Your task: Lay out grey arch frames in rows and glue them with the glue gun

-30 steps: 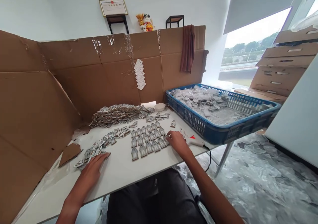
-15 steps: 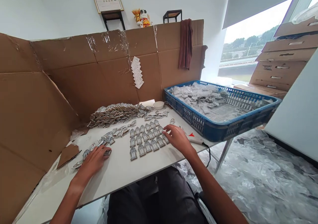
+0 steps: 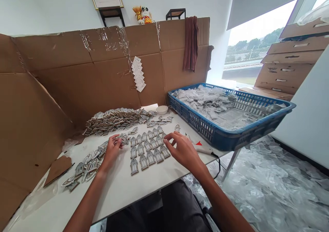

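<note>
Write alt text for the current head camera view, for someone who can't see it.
A left hand holds a small arched-window piece beside neat rows of matching pieces; the right hand hovers at their far end. Behind sit a heaped pile and a blue basket.

Small grey arched pieces with pale edges lie in three rows, mostly upright-facing, around the lower centre.
</note>
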Demonstrator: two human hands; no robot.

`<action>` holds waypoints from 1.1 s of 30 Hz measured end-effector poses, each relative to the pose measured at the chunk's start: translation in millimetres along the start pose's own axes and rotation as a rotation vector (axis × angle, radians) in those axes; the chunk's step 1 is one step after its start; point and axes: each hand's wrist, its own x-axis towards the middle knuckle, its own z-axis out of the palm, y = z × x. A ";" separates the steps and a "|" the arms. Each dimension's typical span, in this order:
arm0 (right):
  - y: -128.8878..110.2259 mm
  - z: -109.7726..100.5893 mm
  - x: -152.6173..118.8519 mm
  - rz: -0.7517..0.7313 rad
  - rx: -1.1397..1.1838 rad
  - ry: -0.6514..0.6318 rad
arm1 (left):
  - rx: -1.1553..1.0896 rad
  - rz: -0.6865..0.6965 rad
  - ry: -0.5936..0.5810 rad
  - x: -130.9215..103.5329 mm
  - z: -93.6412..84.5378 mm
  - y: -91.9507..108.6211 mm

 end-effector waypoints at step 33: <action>-59.5 -40.3 -41.7 -0.149 0.144 0.034 | 0.443 0.151 -0.035 -20.3 9.1 -41.5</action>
